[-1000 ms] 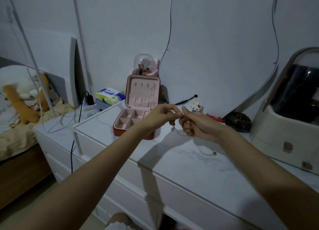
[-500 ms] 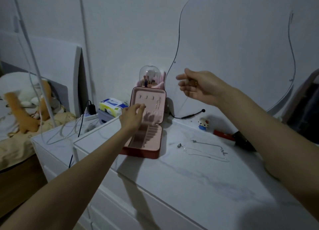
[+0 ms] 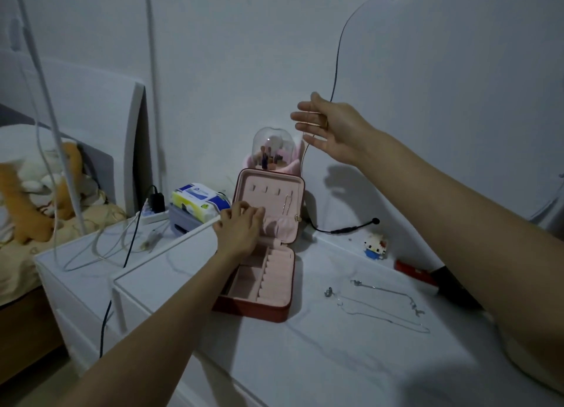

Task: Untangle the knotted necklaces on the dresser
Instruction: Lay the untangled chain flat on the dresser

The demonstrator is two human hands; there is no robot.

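Above dresser (image 3: 305, 376), hands (image 3: 241, 229) apart.

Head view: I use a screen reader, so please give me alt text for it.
A left hand reaches into the lid of an open pink jewellery box on a white dresser, while the right hand is raised with fingers spread. Thin silver necklaces lie loose on the dresser right of the box.

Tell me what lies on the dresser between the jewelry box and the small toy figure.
In the head view, only bare white dresser top separates the jewelry box from the toy figure.
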